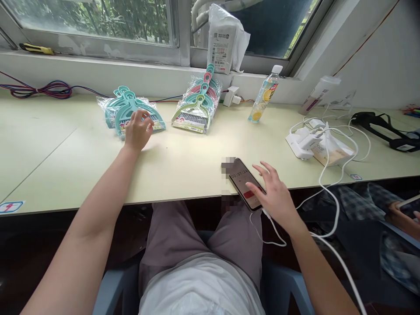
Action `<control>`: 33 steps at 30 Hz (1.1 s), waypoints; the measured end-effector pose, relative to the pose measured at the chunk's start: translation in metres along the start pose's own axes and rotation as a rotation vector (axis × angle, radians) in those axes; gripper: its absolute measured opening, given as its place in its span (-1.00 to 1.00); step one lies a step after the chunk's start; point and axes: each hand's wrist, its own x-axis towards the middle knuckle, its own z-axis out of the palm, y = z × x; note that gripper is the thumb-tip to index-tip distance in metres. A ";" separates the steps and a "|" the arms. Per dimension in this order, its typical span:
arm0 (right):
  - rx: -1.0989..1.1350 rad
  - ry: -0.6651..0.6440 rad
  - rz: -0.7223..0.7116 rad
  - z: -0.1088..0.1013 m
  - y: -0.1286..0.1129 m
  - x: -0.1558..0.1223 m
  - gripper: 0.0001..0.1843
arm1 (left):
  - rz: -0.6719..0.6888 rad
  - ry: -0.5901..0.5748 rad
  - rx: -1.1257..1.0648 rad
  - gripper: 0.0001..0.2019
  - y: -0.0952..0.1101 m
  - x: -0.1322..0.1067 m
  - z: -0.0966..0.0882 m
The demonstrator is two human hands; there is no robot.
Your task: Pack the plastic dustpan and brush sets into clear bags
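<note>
My left hand (138,129) reaches far out and rests on a stack of teal mini dustpan-and-brush sets in clear wrap (123,107), fingers curled loosely over the nearest pack. My right hand (274,190) hovers over a smartphone (244,179) lying at the table's front edge, fingers spread, one fingertip touching its screen, which shows a timer. A white cable runs from the phone's near end. A second wrapped stack of green, pink and teal dustpan sets (197,103) lies to the right of the first.
A drink bottle (264,94) stands behind the phone. A white power strip with chargers and cables (311,140) lies at right, a black strap (383,127) beyond it. A white bag (223,37) sits on the windowsill. Another person's hand with a phone (407,210) shows at far right.
</note>
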 end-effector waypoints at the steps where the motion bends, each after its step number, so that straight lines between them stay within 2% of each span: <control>1: 0.094 -0.010 -0.022 -0.003 0.007 0.009 -0.38 | -0.001 -0.001 0.000 -0.84 0.000 0.000 0.000; 4: 0.419 -0.130 -0.115 -0.009 0.027 0.042 -0.51 | -0.007 -0.009 0.000 -0.84 0.000 0.001 0.001; 6: 0.553 -0.205 -0.155 -0.006 0.036 0.064 -0.55 | -0.006 -0.011 0.000 -0.85 0.000 0.001 0.001; 8: 0.587 -0.238 -0.179 0.001 0.041 0.083 -0.55 | -0.003 -0.009 0.001 -0.85 0.000 0.001 0.001; 12: 0.491 -0.290 -0.212 0.018 0.043 0.103 -0.51 | -0.016 -0.008 -0.028 -0.85 0.001 0.000 0.000; 15: 0.448 -0.317 -0.221 0.024 0.043 0.105 -0.50 | -0.051 -0.015 -0.073 -0.83 0.002 0.000 0.001; 20: 0.483 -0.346 -0.185 0.021 0.043 0.100 -0.56 | -0.045 -0.017 -0.090 -0.82 0.001 0.000 0.009; 25: 0.586 -0.371 -0.173 0.017 0.042 0.096 -0.39 | -0.031 0.017 -0.075 -0.76 0.002 0.003 0.016; 29: 0.618 -0.322 -0.123 0.017 0.043 0.095 -0.53 | -0.033 0.030 -0.083 -0.70 0.008 0.005 0.014; 33: 0.578 -0.338 -0.115 0.018 0.041 0.097 -0.55 | -0.025 -0.014 -0.095 -0.72 0.016 0.005 0.010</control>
